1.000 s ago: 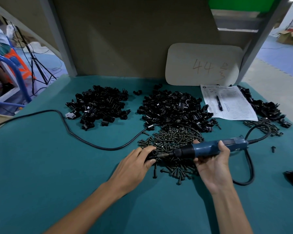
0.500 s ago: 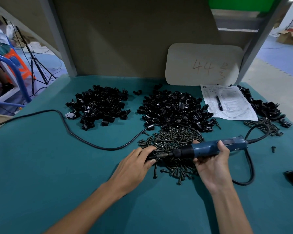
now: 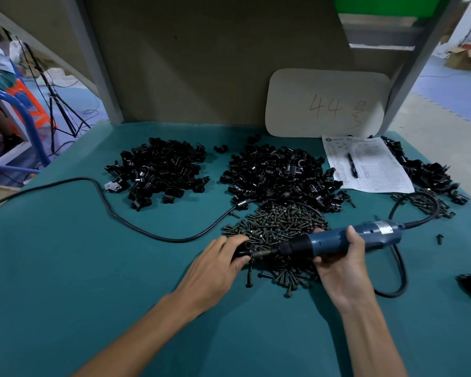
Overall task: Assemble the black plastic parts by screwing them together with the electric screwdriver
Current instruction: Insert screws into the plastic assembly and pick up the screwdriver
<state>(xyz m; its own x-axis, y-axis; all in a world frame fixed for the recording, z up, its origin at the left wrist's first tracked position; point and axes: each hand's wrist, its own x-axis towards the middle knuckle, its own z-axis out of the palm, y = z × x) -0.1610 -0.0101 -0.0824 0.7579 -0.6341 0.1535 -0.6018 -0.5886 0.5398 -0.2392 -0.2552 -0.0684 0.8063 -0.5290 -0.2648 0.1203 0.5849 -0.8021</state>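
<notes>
on the teal mat (image 3: 65, 268), front centre: the electric screwdriver (image 3: 337, 240) is held just above the pile of screws (image 3: 283, 221).
screwdriver axis: the long axis runs nearly level, left to right across the view; the bit end points left and slightly down, and the cable end sits right and a little higher.
right hand (image 3: 340, 270): grips the blue body from below, fingers curled round it, thumb over the top.
left hand (image 3: 215, 265): fingers are curled over a small black plastic part (image 3: 241, 248) at the bit's tip; most of the part is hidden.
bit and part: they meet; whether a screw sits between them cannot be told.
heaps: loose black parts lie bare on the mat in a left heap (image 3: 161, 170), a middle heap (image 3: 278, 175) touching the screws, and a right heap (image 3: 424, 170) beside a paper form (image 3: 370, 164) with a pen (image 3: 351, 164) on it.
cable (image 3: 106, 202): runs left across the mat.
since half a second ago: hands, screwdriver and part keep the same place and angle.
</notes>
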